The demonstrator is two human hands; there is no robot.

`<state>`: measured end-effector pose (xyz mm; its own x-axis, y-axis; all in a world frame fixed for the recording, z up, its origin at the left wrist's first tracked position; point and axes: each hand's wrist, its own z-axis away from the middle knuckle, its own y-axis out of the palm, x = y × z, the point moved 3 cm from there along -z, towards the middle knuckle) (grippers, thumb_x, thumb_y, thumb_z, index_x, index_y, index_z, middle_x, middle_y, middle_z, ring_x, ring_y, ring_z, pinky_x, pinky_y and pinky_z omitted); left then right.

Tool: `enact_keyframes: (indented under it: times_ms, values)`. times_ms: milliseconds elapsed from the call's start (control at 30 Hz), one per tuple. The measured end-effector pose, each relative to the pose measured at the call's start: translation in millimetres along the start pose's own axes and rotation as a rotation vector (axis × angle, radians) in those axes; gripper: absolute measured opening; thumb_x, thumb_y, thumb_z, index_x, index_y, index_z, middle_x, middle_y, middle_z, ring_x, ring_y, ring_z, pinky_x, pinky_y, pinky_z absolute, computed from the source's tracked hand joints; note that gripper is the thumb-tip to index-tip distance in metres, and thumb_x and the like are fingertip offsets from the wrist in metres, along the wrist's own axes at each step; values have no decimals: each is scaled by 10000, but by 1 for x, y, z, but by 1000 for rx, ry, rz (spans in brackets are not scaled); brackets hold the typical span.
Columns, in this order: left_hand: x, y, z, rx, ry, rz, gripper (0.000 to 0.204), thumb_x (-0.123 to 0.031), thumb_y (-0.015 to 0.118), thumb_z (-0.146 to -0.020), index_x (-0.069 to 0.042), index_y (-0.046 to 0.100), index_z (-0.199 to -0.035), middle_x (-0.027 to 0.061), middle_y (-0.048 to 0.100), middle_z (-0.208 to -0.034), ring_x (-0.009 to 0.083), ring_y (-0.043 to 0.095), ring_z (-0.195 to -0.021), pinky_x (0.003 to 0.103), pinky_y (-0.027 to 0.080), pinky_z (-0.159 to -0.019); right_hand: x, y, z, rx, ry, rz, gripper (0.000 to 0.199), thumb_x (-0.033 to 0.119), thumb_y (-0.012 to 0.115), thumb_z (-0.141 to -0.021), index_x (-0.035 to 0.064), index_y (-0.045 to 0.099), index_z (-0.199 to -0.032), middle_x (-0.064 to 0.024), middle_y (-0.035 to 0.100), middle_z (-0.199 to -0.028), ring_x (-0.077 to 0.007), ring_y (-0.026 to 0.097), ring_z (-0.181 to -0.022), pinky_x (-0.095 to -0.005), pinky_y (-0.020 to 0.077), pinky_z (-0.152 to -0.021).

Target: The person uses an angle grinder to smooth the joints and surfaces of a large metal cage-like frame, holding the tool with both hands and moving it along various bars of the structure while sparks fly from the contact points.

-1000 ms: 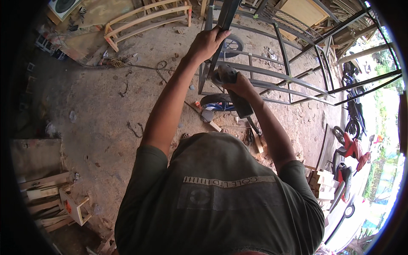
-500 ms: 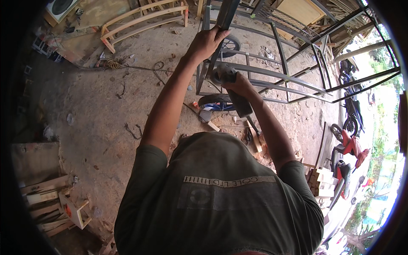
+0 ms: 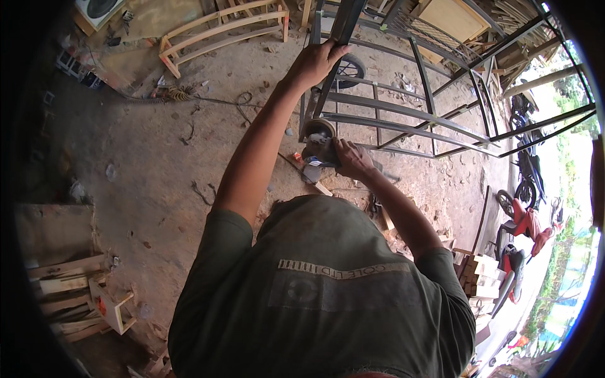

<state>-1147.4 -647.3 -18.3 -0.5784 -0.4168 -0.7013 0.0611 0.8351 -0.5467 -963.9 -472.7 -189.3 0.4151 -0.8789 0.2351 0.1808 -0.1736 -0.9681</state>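
My left hand (image 3: 316, 61) grips an upright bar of a dark metal frame (image 3: 403, 113) that stands on the dirt floor in front of me. My right hand (image 3: 350, 157) is closed around an angle grinder (image 3: 318, 143). The grinder's round disc sits against the lower part of the same upright bar. My green shirt fills the lower middle of the head view.
A wooden bench frame (image 3: 217, 28) lies at the top left, with a cable (image 3: 208, 101) trailing across the floor. Wooden offcuts (image 3: 75, 296) are stacked at lower left. Motorbikes (image 3: 523, 220) stand at the right, beside timber blocks (image 3: 479, 271).
My right hand has brought the grinder down and left along the upright bar. My left hand keeps its hold on the frame.
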Motion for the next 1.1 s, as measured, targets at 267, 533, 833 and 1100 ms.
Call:
enact_keyframes:
  times_ms: [267, 533, 833, 1100]
  values:
    - [-5, 1, 7, 30, -68, 3, 525, -537, 463, -1047, -59, 661, -1135, 205, 692, -772, 410, 691, -762, 485, 541, -665, -18, 37, -1, -54, -51, 124, 700, 323, 811, -735, 11, 479, -1266, -193, 553, -1175, -372, 586, -1127, -489, 534, -873]
    - [-8, 2, 10, 50, -125, 4, 598, -601, 447, -1037, -74, 674, -1204, 89, 679, -730, 179, 641, -558, 356, 529, -599, -7, 57, -3, -92, -17, 89, 773, 333, 814, -728, 2, 449, -1324, -213, 543, -1261, -386, 573, -1190, -507, 537, -863]
    - [-3, 7, 6, 32, -123, 32, 571, -604, 433, -1038, -84, 659, -1108, 82, 601, -564, 231, 689, -558, 384, 525, -559, -10, 71, 6, -54, 50, 87, 776, 277, 760, -728, -25, 435, -1364, -226, 535, -1296, -371, 594, -1175, -479, 538, -867]
    - [-6, 6, 7, 45, -163, 30, 584, -568, 463, -1046, -44, 670, -1202, 95, 703, -795, 157, 649, -550, 309, 535, -567, -18, 66, -7, 1, 87, 47, 671, 242, 722, -758, -18, 464, -1319, -192, 594, -1157, -351, 632, -1110, -462, 546, -838]
